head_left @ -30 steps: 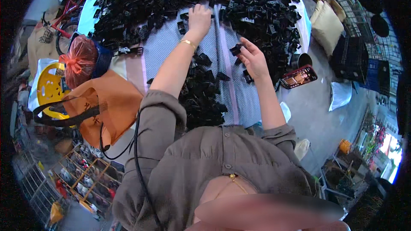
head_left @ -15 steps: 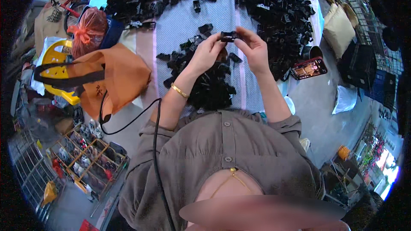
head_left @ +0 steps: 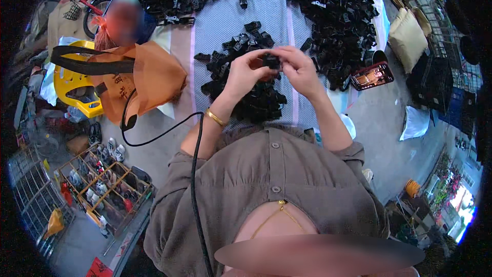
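Observation:
Both my hands meet above the near part of the table around one small black plastic part [head_left: 270,62]. My left hand [head_left: 245,73] grips it from the left between thumb and fingers. From the right, my right hand [head_left: 299,72] has its fingers bent over and against the same part, partly hiding it. Right beneath and around my hands lies a small pile of similar black plastic parts [head_left: 262,106] on a pale patterned cloth [head_left: 215,13].
Larger heaps of black parts [head_left: 335,36] cover the table's right and far sides. A lit phone [head_left: 372,76] lies at the right edge. An orange bag [head_left: 161,79] and a yellow plastic seat [head_left: 61,87] stand left. A black cable [head_left: 193,190] hangs by my left arm.
My hands have come slightly nearer to me, and the right fingers have closed further over the black part, covering more of it. The whole view has shifted a little.

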Tool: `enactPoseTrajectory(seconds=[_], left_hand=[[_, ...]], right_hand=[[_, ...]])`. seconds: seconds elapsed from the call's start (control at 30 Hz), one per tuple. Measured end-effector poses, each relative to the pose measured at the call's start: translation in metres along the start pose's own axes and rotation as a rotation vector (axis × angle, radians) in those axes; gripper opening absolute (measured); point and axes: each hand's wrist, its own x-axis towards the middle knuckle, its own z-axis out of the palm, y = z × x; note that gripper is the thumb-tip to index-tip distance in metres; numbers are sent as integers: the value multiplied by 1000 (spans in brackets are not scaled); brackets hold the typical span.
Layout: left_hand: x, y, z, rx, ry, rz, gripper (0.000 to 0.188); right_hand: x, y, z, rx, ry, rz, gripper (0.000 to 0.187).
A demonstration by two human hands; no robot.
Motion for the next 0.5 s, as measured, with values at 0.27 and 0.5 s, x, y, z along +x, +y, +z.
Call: enactPoseTrajectory(seconds=[0.27,0.5], left_hand=[[-24,-3,22,482,198,296,58],[-25,-7,12,-15,97,68,51]], right_hand=[[-24,0,25,696,211,322,41],[-35,-9,23,824,263,291,45]])
